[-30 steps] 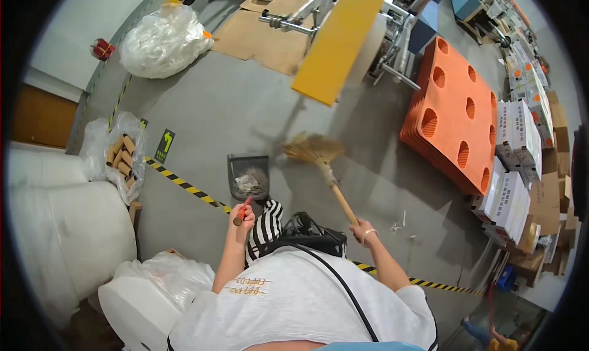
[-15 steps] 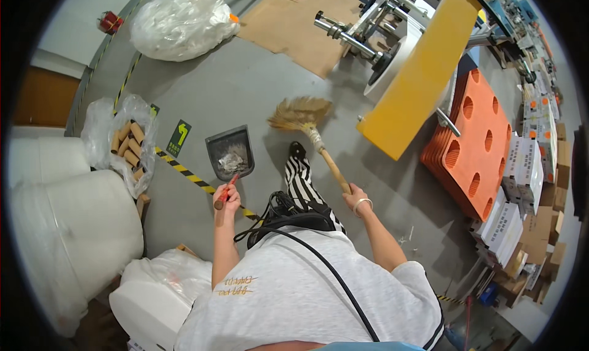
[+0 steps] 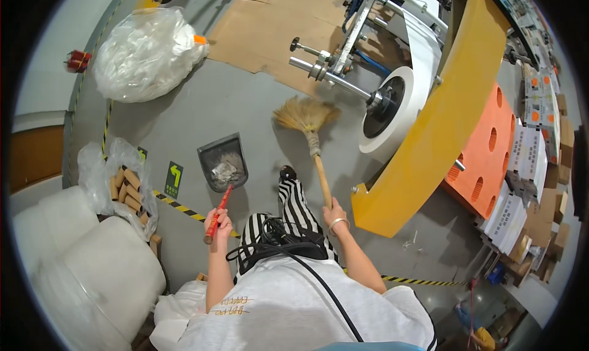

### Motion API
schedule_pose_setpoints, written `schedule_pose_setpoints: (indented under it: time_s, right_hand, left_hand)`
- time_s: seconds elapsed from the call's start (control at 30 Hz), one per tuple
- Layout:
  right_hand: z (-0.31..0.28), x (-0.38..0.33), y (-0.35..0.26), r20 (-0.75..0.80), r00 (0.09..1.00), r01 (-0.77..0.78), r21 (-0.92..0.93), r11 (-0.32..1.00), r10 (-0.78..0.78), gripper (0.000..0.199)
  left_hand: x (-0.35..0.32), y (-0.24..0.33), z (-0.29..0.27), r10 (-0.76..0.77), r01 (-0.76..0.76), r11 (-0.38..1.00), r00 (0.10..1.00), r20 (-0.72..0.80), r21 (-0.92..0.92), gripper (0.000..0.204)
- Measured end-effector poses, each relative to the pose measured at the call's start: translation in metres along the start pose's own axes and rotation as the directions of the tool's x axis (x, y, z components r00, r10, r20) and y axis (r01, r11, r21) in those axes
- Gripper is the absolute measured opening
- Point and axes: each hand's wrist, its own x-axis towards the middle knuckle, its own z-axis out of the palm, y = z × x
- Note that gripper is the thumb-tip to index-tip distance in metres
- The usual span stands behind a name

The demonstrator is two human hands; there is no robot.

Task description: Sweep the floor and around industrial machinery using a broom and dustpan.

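Observation:
My left hand (image 3: 218,223) is closed round the red handle of a dark grey dustpan (image 3: 238,143). Pale scraps and grey dust (image 3: 227,169) lie in the pan. In my right hand (image 3: 335,216) is the wooden stick of a straw broom (image 3: 307,115). Its bristles fan out away from me, ahead of my foot and to the right of the dustpan. A gap of grey floor separates broom and pan.
At right, a yellow machine guard (image 3: 423,161) and a white roll (image 3: 392,115) jut over the floor. Orange trays (image 3: 485,154) and boxes (image 3: 527,154) stand beyond. Left are a stuffed clear bag (image 3: 147,56), a bag of cardboard tubes (image 3: 129,191) and large white rolls (image 3: 116,259).
The machine guard and roll now appear nearer on the right, and the bag on the left has shifted lower in view. Both hands keep their holds on dustpan and broom.

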Motion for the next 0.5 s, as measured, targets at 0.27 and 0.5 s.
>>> schedule_pose_setpoints:
  time_s: [0.27,0.5]
  right_hand:
    - [0.010,0.003,-0.016,-0.032,0.990,-0.134,0.042,0.990,0.136,0.045]
    - [0.013,0.028,-0.004,0.059,0.975,-0.222,0.145,0.964,0.216,0.037]
  left_hand:
    - [0.055,0.007,0.072,-0.013,0.024,0.986,0.998,-0.064,0.168,0.018]
    - [0.085,0.006,0.150,-0.121,0.133,0.940,0.991,-0.056,0.313,0.021]
